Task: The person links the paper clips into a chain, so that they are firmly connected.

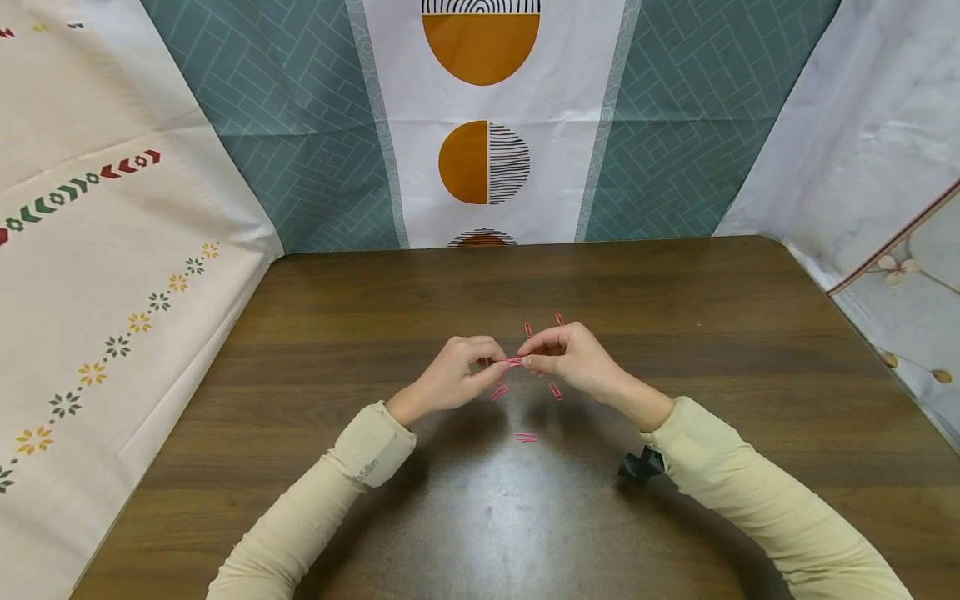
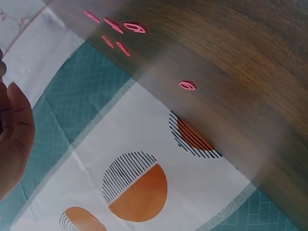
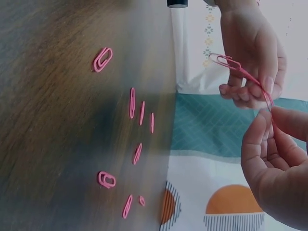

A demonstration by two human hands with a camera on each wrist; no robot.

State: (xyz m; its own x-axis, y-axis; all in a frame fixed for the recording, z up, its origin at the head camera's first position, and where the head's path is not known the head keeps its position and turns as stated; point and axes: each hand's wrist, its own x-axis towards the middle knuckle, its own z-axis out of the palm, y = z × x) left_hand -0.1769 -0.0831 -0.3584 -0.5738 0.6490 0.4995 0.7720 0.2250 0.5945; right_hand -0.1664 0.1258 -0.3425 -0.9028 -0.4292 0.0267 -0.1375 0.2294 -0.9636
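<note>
My left hand and right hand meet above the middle of the table, fingertips close together. Between them runs a pink paper clip, pinched from both sides. The right wrist view shows the left hand above, thumb and fingers pinching the pink wire, and the right hand gripping its lower end. Another pink paper clip sticks out past the left fingers, joined to the held piece. Fingers hide part of the joint. At the left wrist view's edge, only part of a hand appears.
Loose pink paper clips lie around the hands on the brown wooden table: one nearer me, one by the left hand, one below the right, others beyond. Patterned cloth hangs behind the table. A black device sits at the right wrist.
</note>
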